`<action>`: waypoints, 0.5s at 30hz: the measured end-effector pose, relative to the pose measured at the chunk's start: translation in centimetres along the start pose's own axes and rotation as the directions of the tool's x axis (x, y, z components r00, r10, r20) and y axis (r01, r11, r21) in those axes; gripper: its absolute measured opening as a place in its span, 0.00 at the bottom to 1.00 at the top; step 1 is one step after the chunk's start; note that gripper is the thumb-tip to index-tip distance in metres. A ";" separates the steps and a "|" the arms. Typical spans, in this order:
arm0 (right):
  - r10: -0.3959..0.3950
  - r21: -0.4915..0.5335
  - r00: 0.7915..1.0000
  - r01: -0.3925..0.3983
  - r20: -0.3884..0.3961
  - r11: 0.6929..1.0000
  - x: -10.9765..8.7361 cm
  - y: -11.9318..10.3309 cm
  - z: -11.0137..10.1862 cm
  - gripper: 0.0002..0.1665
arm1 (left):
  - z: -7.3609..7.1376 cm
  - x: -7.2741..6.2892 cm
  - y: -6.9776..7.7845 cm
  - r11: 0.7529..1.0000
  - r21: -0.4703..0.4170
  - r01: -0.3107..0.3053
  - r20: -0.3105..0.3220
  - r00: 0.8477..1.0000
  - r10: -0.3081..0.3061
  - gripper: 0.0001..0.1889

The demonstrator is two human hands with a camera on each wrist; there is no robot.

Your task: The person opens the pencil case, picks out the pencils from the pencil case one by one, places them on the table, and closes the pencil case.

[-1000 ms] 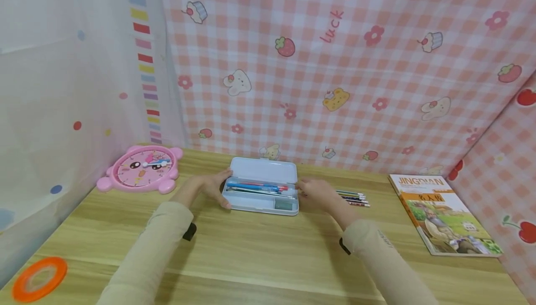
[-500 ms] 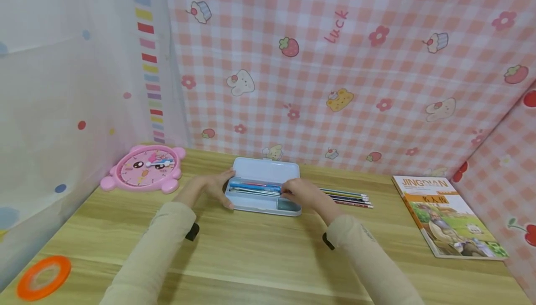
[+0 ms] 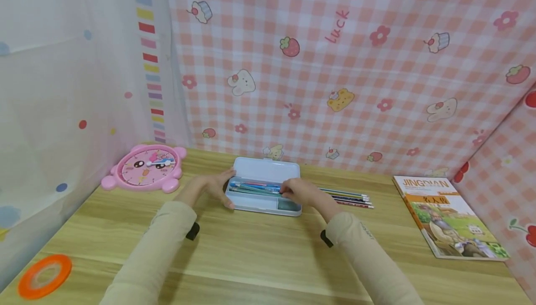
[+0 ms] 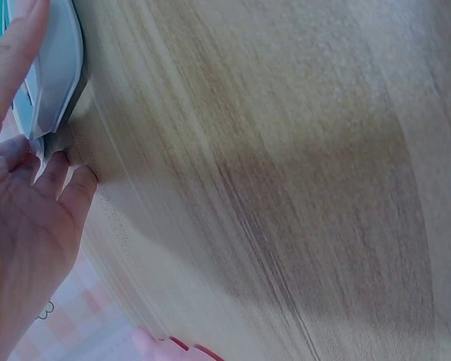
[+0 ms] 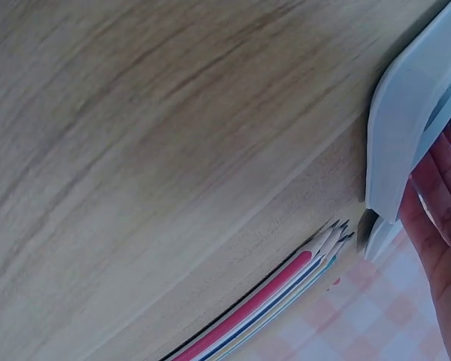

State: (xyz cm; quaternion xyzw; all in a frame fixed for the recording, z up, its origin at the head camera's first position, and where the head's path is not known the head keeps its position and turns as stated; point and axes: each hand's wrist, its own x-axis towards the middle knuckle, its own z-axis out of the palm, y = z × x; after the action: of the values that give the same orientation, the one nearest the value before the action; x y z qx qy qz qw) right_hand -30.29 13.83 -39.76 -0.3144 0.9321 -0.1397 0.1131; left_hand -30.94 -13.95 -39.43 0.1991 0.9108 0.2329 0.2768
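Note:
An open light-blue pencil case (image 3: 255, 203) lies on the wooden table, with its lid raised at the back. Blue and green pens and pencils (image 3: 255, 188) lie in its long compartment, and a dark green block (image 3: 288, 204) sits in the small one at front right. My left hand (image 3: 214, 189) holds the case's left end, thumb at the front corner, fingers behind. In the left wrist view its thumb (image 4: 15, 60) lies along the case. My right hand (image 3: 303, 192) reaches over the case's right end and pinches green pencils; its fingertips are hidden in the right wrist view.
Several pencils (image 3: 349, 198) lie right of the case; their sharpened tips face it in the right wrist view. A pink clock (image 3: 144, 167) stands at left, an orange ring (image 3: 45, 277) at front left, a book (image 3: 450, 219) at right. A checked cloth (image 3: 314, 77) hangs behind.
My right hand has moved left from the case's right edge to over its compartments. The green pencils in it have shifted slightly. My left hand stays at the left end.

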 end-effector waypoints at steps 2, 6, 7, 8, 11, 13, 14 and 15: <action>0.013 0.016 1.000 -0.013 0.006 1.000 0.0 0.0 -0.1 0.09 | 0.0 0.0 0.0 1.000 -0.002 -0.001 0.000 1.000 0.001 0.59; 0.017 0.044 1.000 -0.017 0.009 0.999 -0.1 -0.1 -0.2 0.08 | -0.1 0.0 0.0 1.000 -0.010 -0.005 -0.003 1.000 0.005 0.59; 0.017 0.052 1.000 -0.018 0.009 0.999 -0.1 -0.1 -0.3 0.08 | -0.1 -0.1 0.0 1.000 -0.013 -0.005 -0.002 1.000 0.005 0.59; 0.016 0.060 1.000 -0.016 0.007 0.998 -0.1 -0.1 -0.3 0.08 | -0.1 -0.1 0.0 1.000 -0.016 -0.004 -0.001 1.000 0.004 0.59; 0.016 0.073 1.000 -0.017 0.004 0.997 -0.1 0.0 -0.3 0.08 | -0.1 -0.1 0.0 1.000 -0.018 -0.003 0.003 1.000 0.003 0.60; 0.018 0.081 1.000 -0.019 0.011 0.997 -0.1 0.1 -0.2 0.07 | -0.1 -0.1 0.0 1.000 -0.012 -0.003 0.007 1.000 0.003 0.60; 0.018 0.083 1.000 -0.019 0.012 0.996 -0.1 0.2 -0.1 0.07 | -0.1 -0.1 0.0 1.000 -0.009 -0.002 0.007 1.000 0.002 0.60; 0.021 0.088 1.000 -0.022 0.017 0.996 -0.1 0.2 -0.1 0.07 | -0.1 -0.1 0.1 1.000 -0.009 0.000 0.007 1.000 0.000 0.60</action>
State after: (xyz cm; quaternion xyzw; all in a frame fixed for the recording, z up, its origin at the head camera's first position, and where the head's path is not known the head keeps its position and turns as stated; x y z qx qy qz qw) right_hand -30.37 14.09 -39.75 -0.3001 0.9275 -0.1771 0.1357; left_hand -30.89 -13.98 -39.30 0.1987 0.9087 0.2362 0.2810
